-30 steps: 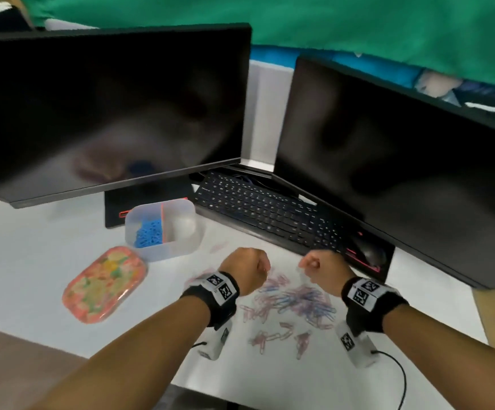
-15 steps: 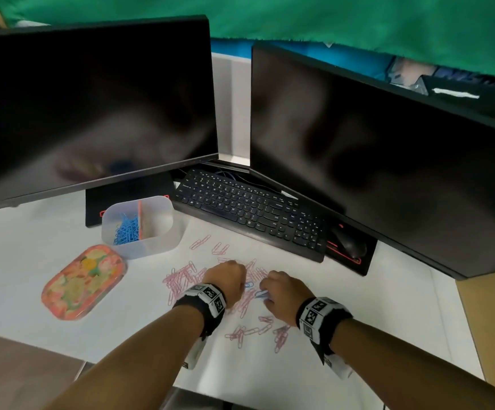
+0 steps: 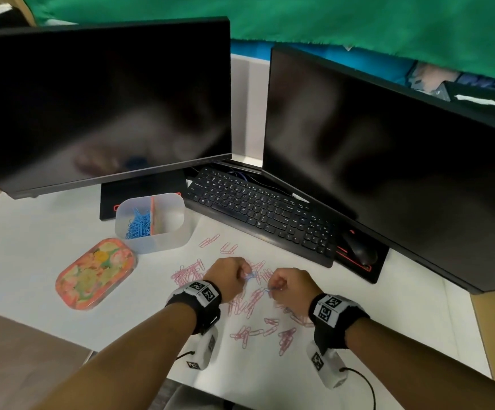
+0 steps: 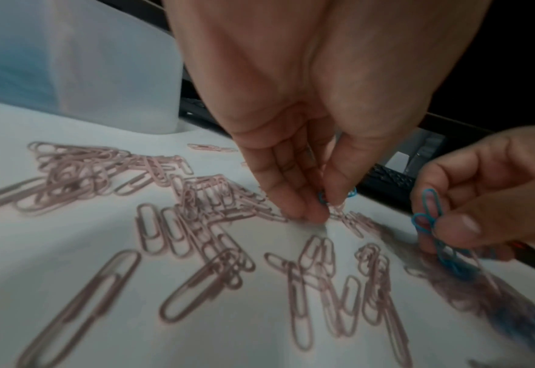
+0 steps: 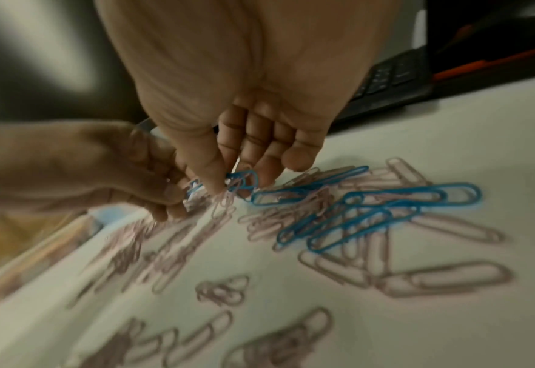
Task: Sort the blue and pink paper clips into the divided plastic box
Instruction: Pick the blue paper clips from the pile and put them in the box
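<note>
1. Paper clips, pink ones (image 3: 252, 303), lie scattered on the white desk (image 3: 33, 255) in front of the keyboard (image 3: 264, 208), and most of the loose clips are pink.
2. A few blue paper clips (image 5: 367, 211) lie on top of the pink ones, near the right hand (image 3: 292, 287).
3. The left hand (image 3: 228, 275) has its fingers bent down to the pile, and its thumb and fingertips pinch a blue clip (image 4: 323, 198) just above the desk.
4. The right hand, close beside the left one, pinches some blue clips (image 4: 428, 214) between the thumb and the bent fingers.
5. The divided plastic box (image 3: 163, 244) stands to the left of the keyboard, apart from both hands.
6. Its left compartment holds a heap of blue clips (image 3: 138, 223); an orange divider (image 3: 152, 216) separates it from the right compartment, where I cannot tell if something lies inside.
7. A lid with a flower pattern (image 3: 95, 273) lies flat on the desk, just beside the box on its near left side.
8. Two dark monitors (image 3: 101, 105) stand behind the keyboard, and a black mouse (image 3: 358, 247) rests on a pad at the right end of the keyboard.
</note>
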